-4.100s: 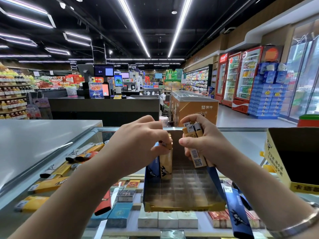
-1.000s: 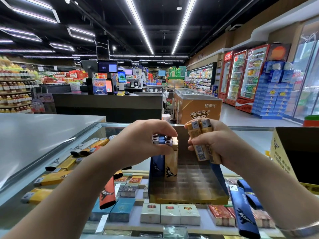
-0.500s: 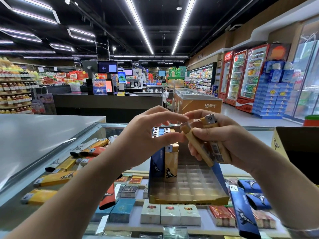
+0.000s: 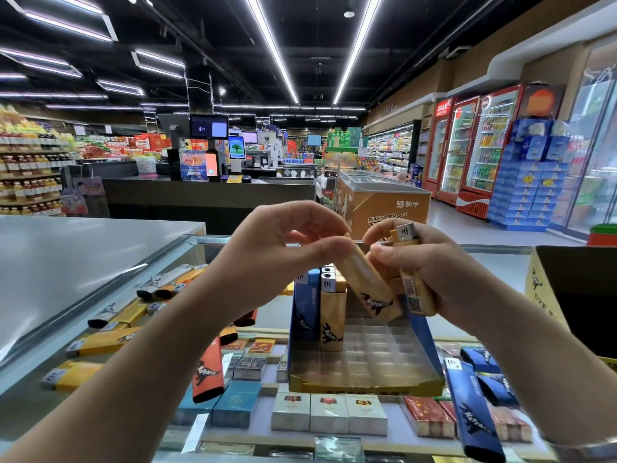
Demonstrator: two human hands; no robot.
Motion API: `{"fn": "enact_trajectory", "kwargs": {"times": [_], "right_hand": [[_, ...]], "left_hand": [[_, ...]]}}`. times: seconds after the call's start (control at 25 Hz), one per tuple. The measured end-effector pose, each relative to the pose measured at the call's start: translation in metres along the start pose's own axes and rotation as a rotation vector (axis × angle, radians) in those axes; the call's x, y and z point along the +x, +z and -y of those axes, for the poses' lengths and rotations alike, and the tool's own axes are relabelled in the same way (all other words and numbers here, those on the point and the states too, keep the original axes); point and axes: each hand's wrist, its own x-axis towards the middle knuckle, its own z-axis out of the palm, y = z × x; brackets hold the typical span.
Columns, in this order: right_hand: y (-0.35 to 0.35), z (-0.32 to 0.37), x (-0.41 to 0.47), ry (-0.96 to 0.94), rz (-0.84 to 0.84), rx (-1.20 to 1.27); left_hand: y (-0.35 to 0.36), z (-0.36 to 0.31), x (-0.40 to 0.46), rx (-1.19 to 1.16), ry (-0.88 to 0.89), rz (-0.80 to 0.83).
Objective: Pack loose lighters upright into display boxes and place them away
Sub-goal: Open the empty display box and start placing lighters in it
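Pinching the top of a tilted gold lighter with the left hand above the display box on the glass counter, gripping another gold lighter upright in the right hand, beside upright lighters filling the box's back-left corner.

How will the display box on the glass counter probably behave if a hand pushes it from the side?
The display box is mostly empty, with upright lighters only in its back-left corner, so it probably feels light. On the smooth glass counter it would likely slide rather than tip. The tall lighters might lean or wobble.
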Motion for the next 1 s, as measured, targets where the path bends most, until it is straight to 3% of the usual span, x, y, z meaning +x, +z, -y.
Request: {"fn": "enact_trajectory", "kwargs": {"times": [0.28,0.72,1.0], "right_hand": [[0.0003,-0.0024,0.0032,0.017,-0.125,-0.040],[0.0032,-0.0046,0.0040,0.047,-0.133,-0.067],[0.0041,-0.0053,0.0049,0.053,-0.123,-0.074]], "left_hand": [[0.0024,0.0026,-0.0025,0.455,0.039,0.197],[0.0017,0.0004,-0.0020,0.555,0.051,0.228],[0.0074,0.0041,-0.0024,0.755,0.200,0.265]]}}
